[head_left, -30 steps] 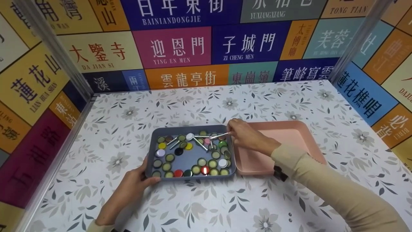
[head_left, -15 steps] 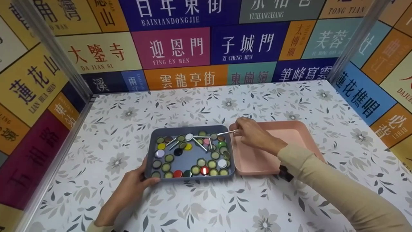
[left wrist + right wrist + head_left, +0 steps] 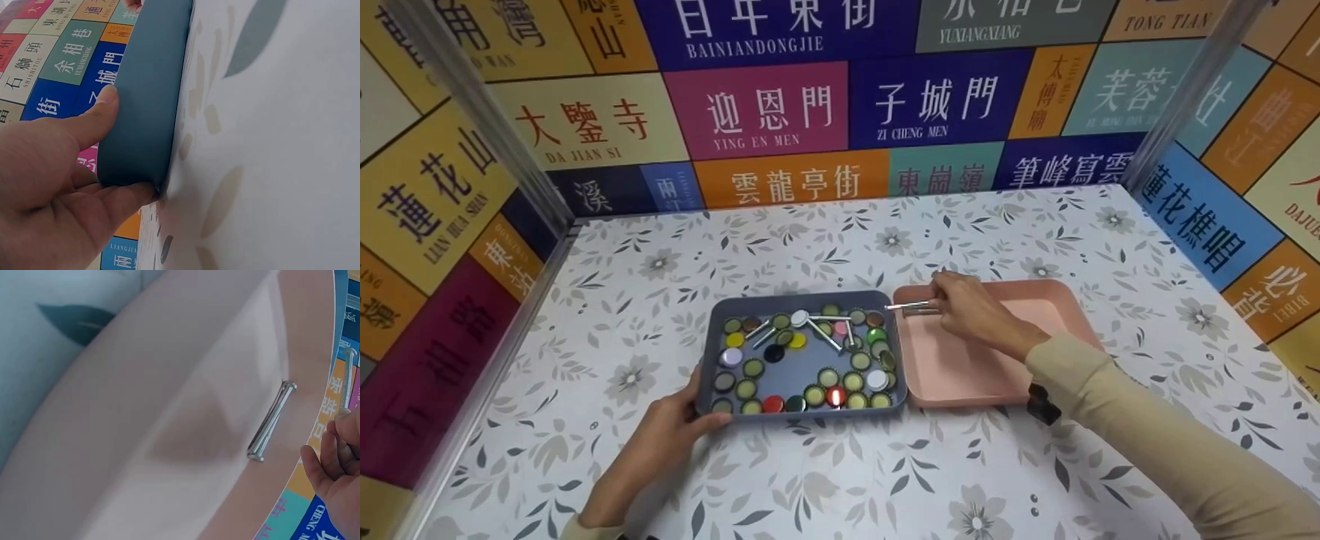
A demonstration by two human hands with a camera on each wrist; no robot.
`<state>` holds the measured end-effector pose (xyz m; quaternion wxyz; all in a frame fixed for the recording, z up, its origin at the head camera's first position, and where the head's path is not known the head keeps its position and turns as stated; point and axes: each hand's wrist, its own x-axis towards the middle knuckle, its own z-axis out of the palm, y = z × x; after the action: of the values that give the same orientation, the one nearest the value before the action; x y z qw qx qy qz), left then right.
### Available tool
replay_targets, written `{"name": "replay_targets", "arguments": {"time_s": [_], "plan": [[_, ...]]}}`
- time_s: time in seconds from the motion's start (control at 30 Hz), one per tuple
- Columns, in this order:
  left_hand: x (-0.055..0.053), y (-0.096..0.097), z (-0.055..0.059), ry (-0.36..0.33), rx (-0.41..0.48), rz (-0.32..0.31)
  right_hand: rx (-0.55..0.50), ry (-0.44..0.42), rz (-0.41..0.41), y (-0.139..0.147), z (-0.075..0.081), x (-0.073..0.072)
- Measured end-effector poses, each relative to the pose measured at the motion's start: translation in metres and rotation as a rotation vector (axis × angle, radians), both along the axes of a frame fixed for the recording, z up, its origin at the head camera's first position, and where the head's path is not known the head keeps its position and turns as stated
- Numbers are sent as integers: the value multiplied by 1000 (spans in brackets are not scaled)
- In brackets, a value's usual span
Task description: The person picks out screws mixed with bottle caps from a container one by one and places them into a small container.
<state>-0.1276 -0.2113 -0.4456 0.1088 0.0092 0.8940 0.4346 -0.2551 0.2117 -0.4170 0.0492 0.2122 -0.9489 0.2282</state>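
My right hand [image 3: 971, 307] pinches a silver bolt [image 3: 348, 374] above the back left part of the pink tray [image 3: 982, 394]. Inside that tray, silver bolts [image 3: 272, 421] lie side by side against a wall. My left hand [image 3: 671, 424] grips the front left corner of the blue-grey tray [image 3: 802, 414]; in the left wrist view its thumb [image 3: 101, 115] presses the tray's side while the fingers are at the corner. Bottle caps [image 3: 746, 388] in several colours fill much of the blue-grey tray, and a few more bolts [image 3: 826, 334] lie among them.
Both trays stand side by side on a table covered in white leaf-patterned cloth [image 3: 810, 480]. Panels printed with large characters [image 3: 757, 109] rise behind the table and along both sides. Clear strips [image 3: 1185, 97] run up the corners.
My right hand has moved right with the bolt, from over the blue-grey tray to over the pink tray. My left hand keeps its grip on the corner.
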Motion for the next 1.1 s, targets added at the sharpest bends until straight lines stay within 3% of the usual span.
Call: {"name": "replay_targets", "arguments": {"time_s": [0.6, 1.1], "plan": [[0, -1, 2, 7, -9, -14, 7, -61, -83, 17, -2, -4], [2, -3, 0, 17, -20, -16, 15, -202, -130, 28, -7, -9]]}}
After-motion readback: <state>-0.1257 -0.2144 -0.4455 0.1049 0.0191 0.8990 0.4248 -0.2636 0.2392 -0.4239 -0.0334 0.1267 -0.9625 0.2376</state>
